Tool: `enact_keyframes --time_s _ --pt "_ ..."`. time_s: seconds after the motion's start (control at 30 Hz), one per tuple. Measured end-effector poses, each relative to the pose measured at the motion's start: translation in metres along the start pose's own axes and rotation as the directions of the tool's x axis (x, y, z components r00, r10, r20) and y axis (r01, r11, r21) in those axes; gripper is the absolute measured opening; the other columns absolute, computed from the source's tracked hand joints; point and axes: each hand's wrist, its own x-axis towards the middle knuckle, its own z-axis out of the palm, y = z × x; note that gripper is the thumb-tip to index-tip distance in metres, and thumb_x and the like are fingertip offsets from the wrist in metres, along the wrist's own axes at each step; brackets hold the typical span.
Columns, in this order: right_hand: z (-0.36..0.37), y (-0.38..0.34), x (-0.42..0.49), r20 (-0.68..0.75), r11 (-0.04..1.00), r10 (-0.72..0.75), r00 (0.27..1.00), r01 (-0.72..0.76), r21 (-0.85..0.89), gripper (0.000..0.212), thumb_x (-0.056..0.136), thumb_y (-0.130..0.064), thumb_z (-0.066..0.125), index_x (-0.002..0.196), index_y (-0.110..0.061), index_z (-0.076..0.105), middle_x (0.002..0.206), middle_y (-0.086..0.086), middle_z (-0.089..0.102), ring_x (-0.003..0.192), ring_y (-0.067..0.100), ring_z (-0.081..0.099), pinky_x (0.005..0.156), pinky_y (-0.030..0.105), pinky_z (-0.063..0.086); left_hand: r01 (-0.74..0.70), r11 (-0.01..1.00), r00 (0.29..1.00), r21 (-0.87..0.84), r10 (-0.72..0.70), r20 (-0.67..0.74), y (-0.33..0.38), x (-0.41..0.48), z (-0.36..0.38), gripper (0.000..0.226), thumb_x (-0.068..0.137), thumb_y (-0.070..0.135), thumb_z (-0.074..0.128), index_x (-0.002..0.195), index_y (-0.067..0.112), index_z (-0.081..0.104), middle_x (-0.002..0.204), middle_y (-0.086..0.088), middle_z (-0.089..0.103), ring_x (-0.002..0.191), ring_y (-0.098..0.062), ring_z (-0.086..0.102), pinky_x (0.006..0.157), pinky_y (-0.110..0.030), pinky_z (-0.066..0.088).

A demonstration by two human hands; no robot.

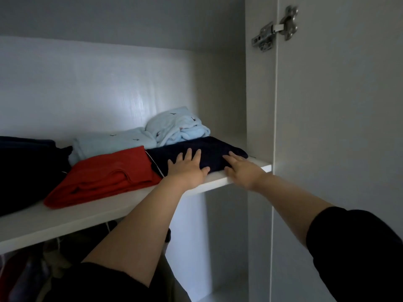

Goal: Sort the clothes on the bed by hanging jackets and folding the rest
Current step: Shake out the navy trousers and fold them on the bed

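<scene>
fingers (188, 154) straight, left hand (187, 171) + right hand (243, 172) on 1 navy garment (211, 149) | 1 red garment (109, 174) | 2 light-blue garments (113, 141) (176, 127)

A navy garment (209, 151) lies folded flat at the shelf's (87, 216) right end, touching a folded red garment (109, 175) on its left; pale blue pieces (174, 127) sit behind.

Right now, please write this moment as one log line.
step: placing folded clothes | left hand: flat on navy garment | right hand: flat on navy garment | where: wardrobe shelf, beside red garment
</scene>
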Motion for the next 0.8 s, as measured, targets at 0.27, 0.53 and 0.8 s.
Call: enact_keyframes --time_s 0.27,0.53,0.8 --pt "-0.030 0.031 -0.141 -0.210 0.993 0.104 0.972 -0.089 0.079 0.037 0.096 -0.021 0.045 0.131 -0.008 0.050 0.131 0.013 0.053 0.123 0.030 0.046 0.096 0.036 0.042 -0.155 0.986 0.968 0.067 0.165 -0.188 0.069 -0.101 0.044 0.060 0.092 0.031 0.049 0.148 0.022 0.028 0.158 -0.003 0.015 0.147 -0.023 0.006 0.118 -0.047 0.010" --pt "-0.083 0.109 -0.336 -0.479 1.000 0.024 0.877 -0.021 0.012 0.041 0.080 0.003 0.053 0.121 0.002 0.058 0.134 0.019 0.051 0.124 0.035 0.043 0.100 0.032 0.034 -0.334 0.704 0.941 -0.627 0.287 -0.179 0.247 -0.230 0.127 0.069 0.089 0.009 0.059 0.149 0.019 0.026 0.159 -0.001 0.015 0.146 -0.015 0.014 0.112 -0.018 0.012" --pt "-0.093 0.176 -0.454 -0.491 0.800 0.299 0.818 0.065 0.597 0.058 0.075 0.012 0.036 0.116 -0.019 0.062 0.123 -0.011 0.058 0.120 0.006 0.051 0.098 0.012 0.039 -0.156 0.583 0.968 -0.797 0.249 -0.008 0.387 -0.331 0.189 0.094 0.086 0.011 0.060 0.152 0.022 -0.005 0.159 0.004 -0.015 0.146 -0.012 -0.011 0.111 -0.021 -0.001"
